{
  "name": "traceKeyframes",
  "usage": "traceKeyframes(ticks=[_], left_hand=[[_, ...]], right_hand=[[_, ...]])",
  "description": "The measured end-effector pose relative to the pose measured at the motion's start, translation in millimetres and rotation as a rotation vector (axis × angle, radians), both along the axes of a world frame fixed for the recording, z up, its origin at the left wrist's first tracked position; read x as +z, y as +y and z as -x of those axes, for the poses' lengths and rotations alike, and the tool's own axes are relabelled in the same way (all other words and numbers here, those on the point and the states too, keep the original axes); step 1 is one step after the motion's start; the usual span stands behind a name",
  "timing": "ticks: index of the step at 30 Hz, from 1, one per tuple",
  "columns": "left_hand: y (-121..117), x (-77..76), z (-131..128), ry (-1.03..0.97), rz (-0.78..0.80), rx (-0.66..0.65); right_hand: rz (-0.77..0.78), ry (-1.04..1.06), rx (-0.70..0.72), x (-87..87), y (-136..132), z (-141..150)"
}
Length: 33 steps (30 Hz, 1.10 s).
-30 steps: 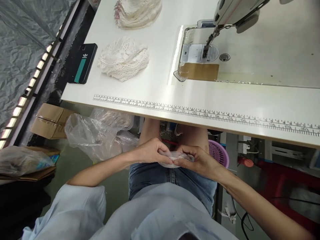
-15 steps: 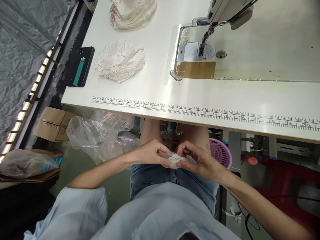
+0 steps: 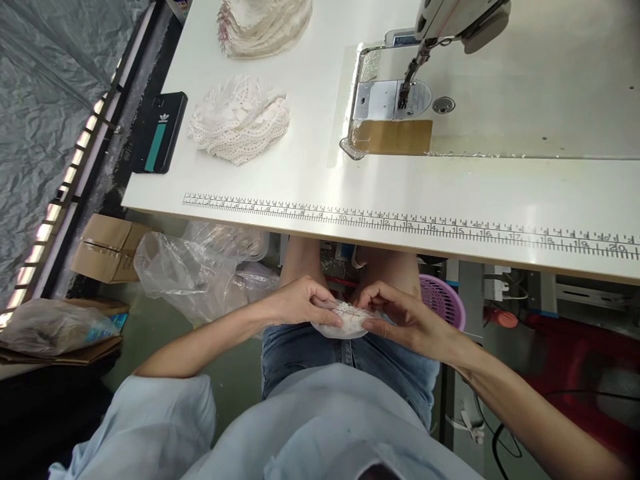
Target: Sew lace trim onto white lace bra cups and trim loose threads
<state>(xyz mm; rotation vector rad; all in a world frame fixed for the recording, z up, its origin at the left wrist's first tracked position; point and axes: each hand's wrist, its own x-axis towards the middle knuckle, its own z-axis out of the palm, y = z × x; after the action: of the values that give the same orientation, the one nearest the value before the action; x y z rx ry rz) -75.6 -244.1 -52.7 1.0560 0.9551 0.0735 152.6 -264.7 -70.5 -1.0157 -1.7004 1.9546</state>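
Observation:
Over my lap, below the table edge, I hold a small piece of white lace fabric between both hands. My left hand pinches its left side between thumb and fingers. On the opposite side my right hand grips it the same way, thumb underneath in view and fingers bent. A thin dark line runs across the lace; I cannot tell if it is a thread or a seam. Further off on the table lie a heap of white lace and a bundle of cream fabric with pinkish ends.
A sewing machine stands on the white table, whose front edge carries a printed ruler. A dark phone lies at the left corner. Below are a cardboard box, plastic bags and a purple basket.
My hands have spread slightly apart, so more of the white lace shows between them. Its left part now hangs below my left fingers. The heaps on the table stay put.

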Motion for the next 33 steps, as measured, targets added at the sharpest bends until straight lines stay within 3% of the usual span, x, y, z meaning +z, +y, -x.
traceKeyframes(ticks=[11,20,24,29,33], left_hand=[[-1,-3.7,1,0.038,0.057,0.035],[-4,-4.8,1,0.114,-0.127,0.009],[-6,-4.8,0,0.125,-0.136,0.025],[-7,-6.7,-1,0.123,-0.158,0.067],[-8,-6.0,-2,0.118,-0.153,0.135]], right_hand=[[0.04,0.093,-0.007,-5.7,-1,2],[-0.043,-0.077,-0.067,-7.6,-4,8],[-0.057,-0.09,-0.11,-7.3,-4,13],[-0.175,0.0,-0.131,-3.5,-7,14],[-0.317,-0.084,-0.197,0.6,-14,13]])
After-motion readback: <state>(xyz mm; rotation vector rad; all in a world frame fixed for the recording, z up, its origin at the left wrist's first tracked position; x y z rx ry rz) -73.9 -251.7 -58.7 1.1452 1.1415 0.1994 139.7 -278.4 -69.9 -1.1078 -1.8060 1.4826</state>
